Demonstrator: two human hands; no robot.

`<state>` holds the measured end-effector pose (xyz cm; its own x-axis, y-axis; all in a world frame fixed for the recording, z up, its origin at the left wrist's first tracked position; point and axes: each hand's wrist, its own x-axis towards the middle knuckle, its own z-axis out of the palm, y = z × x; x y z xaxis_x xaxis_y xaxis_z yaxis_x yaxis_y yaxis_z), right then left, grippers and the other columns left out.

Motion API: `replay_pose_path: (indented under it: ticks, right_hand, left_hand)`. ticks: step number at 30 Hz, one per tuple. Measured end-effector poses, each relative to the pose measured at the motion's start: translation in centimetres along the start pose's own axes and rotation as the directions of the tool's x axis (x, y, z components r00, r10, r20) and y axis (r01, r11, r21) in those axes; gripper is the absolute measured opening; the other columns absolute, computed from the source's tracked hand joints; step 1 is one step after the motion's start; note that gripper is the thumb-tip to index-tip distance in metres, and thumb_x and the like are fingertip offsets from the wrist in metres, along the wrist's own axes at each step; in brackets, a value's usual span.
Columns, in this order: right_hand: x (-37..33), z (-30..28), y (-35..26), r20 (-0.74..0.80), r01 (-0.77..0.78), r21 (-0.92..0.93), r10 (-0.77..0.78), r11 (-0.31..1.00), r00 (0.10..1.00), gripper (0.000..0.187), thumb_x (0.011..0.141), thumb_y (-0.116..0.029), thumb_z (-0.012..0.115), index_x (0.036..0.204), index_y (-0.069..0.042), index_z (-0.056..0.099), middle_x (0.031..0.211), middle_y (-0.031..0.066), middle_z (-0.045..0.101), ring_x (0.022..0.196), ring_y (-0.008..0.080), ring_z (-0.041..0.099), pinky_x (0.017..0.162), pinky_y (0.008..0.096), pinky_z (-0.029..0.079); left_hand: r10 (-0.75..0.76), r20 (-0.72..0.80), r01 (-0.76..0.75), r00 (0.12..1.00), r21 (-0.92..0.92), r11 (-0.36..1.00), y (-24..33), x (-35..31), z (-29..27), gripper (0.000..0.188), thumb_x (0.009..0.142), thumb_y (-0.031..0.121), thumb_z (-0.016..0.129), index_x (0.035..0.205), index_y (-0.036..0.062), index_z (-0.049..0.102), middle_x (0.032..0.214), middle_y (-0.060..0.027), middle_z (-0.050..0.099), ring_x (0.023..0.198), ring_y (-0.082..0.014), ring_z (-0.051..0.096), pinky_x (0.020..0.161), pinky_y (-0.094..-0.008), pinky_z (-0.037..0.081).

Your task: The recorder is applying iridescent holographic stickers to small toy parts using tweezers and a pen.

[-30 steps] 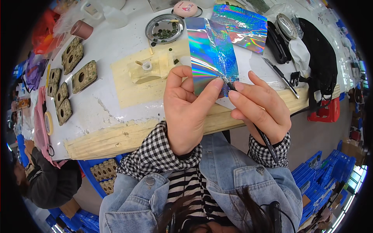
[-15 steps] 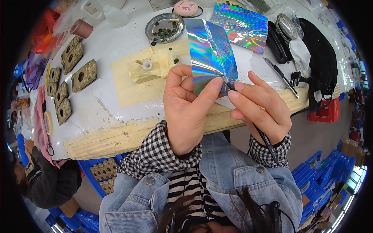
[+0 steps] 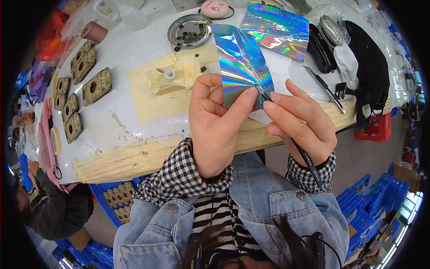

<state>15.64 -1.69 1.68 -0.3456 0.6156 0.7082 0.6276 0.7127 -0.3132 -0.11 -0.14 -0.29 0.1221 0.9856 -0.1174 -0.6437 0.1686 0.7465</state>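
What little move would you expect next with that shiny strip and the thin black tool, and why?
Probably a short stroke of the black tool along the holographic strip's lower edge. The right hand holds the tool like a pen with its tip at that edge, while the left hand pinches the strip there, bracing it above the table.

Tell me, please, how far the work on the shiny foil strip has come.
In hand: the left hand holds the holographic strip while the right hand puts a thin black tool to its lower edge. A second foil sheet lies untouched on the table.
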Motion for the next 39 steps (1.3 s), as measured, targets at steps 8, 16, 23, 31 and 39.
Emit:
replay_pose_path:
  ticks: [8,16,23,31,39]
  right_hand:
    - [0.02,-0.01,0.08,0.011,0.022,-0.016,-0.022,1.0,1.0,0.033,0.072,-0.017,0.077,0.101,-0.004,0.071,0.096,0.0098,0.067,0.085,0.0229,0.069,0.086,0.045,0.056]
    - [-0.11,0.03,0.12,0.029,0.087,-0.081,-0.085,0.993,0.996,0.035,0.073,-0.017,0.076,0.105,-0.004,0.07,0.101,0.0102,0.066,0.088,0.0241,0.069,0.086,0.045,0.056]
    - [-0.14,0.04,0.21,0.038,0.1,-0.071,-0.097,0.992,0.995,0.035,0.073,-0.016,0.076,0.105,-0.003,0.069,0.101,0.0101,0.066,0.09,0.0244,0.069,0.087,0.0454,0.056]
    - [-0.2,-0.08,0.03,0.037,0.071,-0.058,-0.069,0.996,0.997,0.034,0.074,-0.017,0.076,0.105,-0.004,0.069,0.101,0.0098,0.066,0.09,0.0239,0.069,0.088,0.0458,0.055]
    - [-0.56,-0.89,0.23,-0.029,-0.004,0.0,0.004,1.0,1.0,0.031,0.074,-0.016,0.076,0.102,-0.004,0.071,0.098,0.0091,0.067,0.089,0.0229,0.069,0.091,0.0466,0.053]
  left_hand:
    - [-0.003,0.006,0.003,1.0,-0.006,1.0,0.1,-0.02,0.04,0.03,0.088,-0.003,0.063,0.11,0.0029,0.042,0.107,-0.0124,0.066,0.092,-0.0131,0.065,0.077,-0.0259,0.055]
    - [-0.012,0.005,0.012,1.0,-0.042,0.999,0.23,-0.04,0.2,0.032,0.088,-0.004,0.062,0.112,0.0039,0.041,0.108,-0.0126,0.066,0.092,-0.0135,0.065,0.078,-0.0276,0.056]
    - [-0.009,0.012,0.009,1.0,-0.051,0.999,0.16,-0.07,0.05,0.032,0.089,-0.003,0.061,0.112,0.0043,0.041,0.107,-0.0125,0.065,0.093,-0.0136,0.064,0.078,-0.0275,0.056]
    - [-0.006,0.006,0.007,1.0,-0.051,0.999,0.28,-0.09,0.17,0.032,0.089,-0.004,0.061,0.112,0.0034,0.04,0.107,-0.0135,0.065,0.094,-0.0155,0.065,0.079,-0.0285,0.057]
    - [0.009,0.005,-0.008,1.0,-0.047,0.999,0.12,-0.03,0.02,0.032,0.089,-0.004,0.061,0.112,0.0024,0.04,0.107,-0.0139,0.066,0.093,-0.0156,0.065,0.08,-0.0291,0.056]
